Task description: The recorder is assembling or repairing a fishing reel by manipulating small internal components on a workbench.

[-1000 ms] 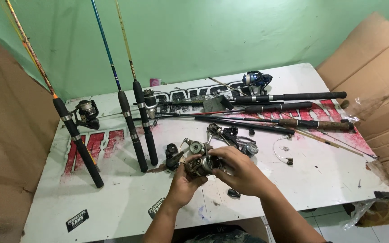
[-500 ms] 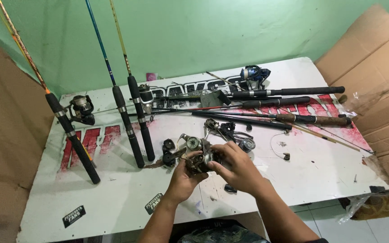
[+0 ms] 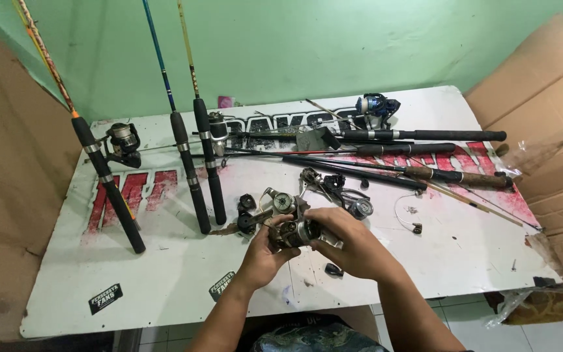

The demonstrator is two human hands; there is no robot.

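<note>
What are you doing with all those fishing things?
A person holds a small metal fishing reel over a white table. The left hand grips it from below and the right hand wraps it from the side. Loose reel parts lie just behind the hands. Three rods lean against the green wall, and more rods lie flat across the far side.
</note>
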